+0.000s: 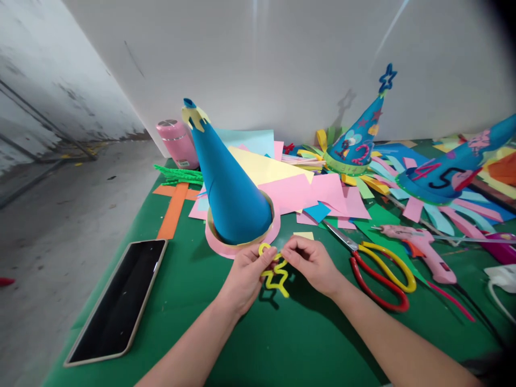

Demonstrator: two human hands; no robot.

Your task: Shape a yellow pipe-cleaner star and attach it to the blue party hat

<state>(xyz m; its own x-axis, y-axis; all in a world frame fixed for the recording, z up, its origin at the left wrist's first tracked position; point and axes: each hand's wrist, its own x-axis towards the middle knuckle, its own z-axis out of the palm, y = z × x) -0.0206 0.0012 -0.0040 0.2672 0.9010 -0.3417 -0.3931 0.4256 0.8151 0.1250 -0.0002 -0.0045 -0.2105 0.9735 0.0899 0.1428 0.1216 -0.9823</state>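
Note:
A yellow pipe cleaner (278,279), bent into zigzag points like part of a star, is pinched between my two hands over the green table. My left hand (250,271) grips it near a small loop at its upper end. The fingertips of my right hand (310,260) close on its upper right part. Just beyond my hands stands a blue paper cone hat (236,188) with a pink brim (226,248) and a pale yellow scalloped piece round its tip. The cone leans to the left.
A phone (119,301) lies at left, scissors (374,269) and a pink glue gun (423,247) at right. Decorated cone hats (358,140), coloured paper (290,191), green pipe cleaners (177,174) and a pink flask (177,142) stand or lie farther back, before a white wall.

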